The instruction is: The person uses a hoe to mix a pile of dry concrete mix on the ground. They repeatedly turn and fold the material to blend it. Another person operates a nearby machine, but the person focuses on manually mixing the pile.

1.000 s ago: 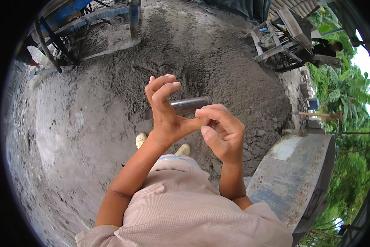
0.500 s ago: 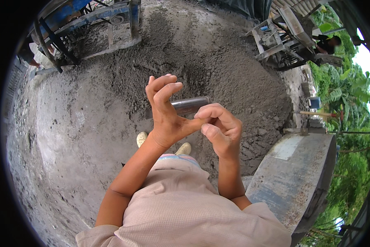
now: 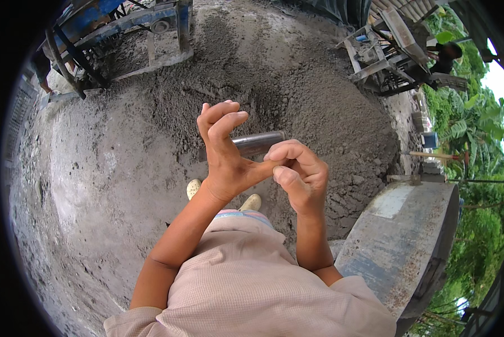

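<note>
My left hand [image 3: 224, 151] is raised in front of my chest, fingers bent upward and apart, thumb stretched to the right. My right hand [image 3: 297, 174] is curled beside it, its fingertips closed on the tip of the left thumb. Neither hand holds an object. Behind the hands a short grey metal tube [image 3: 257, 143] shows, partly hidden by my left hand; I cannot tell whether it rests on the ground or stands up from it. My two light shoes [image 3: 251, 202] show below, on grey ground.
A big heap of grey sand [image 3: 297, 78] lies ahead. A blue metal machine [image 3: 123, 22] stands at the upper left, wooden frames [image 3: 375, 50] at the upper right with a person [image 3: 445, 56] beside them. A large grey curved drum [image 3: 398, 247] sits at my right, green plants beyond.
Almost nothing. Both hands stay in place; my right fingers have shifted slightly on the left thumb.
</note>
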